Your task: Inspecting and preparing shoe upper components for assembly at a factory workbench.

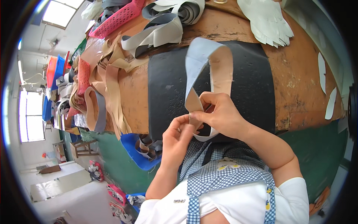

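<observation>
Strip over black mat — scuffed table, green floor

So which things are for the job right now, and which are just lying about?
Job in hand, apparently:
pale blue and beige strip, in left grip and right grip
black mat underneath

Lying about, apparently:
top pink basket
fanned white pieces
wooden stool

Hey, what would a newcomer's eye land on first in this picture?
First, probably the looped strip, pale blue on one face and tan on the other, over the black mat, pinched in the person's left grip and right grip. Next, perhaps the bright pink basket at the upper left of the worktable and the fanned white pieces at its upper right.
</observation>
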Motion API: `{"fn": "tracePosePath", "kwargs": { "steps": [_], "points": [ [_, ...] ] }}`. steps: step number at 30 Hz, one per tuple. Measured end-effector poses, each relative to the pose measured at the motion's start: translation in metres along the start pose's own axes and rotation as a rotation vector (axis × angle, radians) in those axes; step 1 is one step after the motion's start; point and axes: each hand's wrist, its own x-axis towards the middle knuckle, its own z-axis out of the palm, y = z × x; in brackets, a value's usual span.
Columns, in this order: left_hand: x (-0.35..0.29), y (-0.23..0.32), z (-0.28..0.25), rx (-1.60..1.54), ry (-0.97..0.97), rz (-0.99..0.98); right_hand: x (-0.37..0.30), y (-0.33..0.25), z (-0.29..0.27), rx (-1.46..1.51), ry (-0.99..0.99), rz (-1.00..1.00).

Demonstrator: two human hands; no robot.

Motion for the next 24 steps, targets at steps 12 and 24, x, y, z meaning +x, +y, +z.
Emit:
{"fn": "tracePosePath", "kwargs": {
  "steps": [12,24],
  "points": [
    [0.007,0.000,0.004,0.107,-0.028,0.018,0.007,0.015,-0.014,0.189,-0.174,0.020],
    [0.013,-0.007,0.001,0.179,0.088,0.054,-0.014,0.006,0.000,-0.439,0.271,-0.137]
  ]
}}
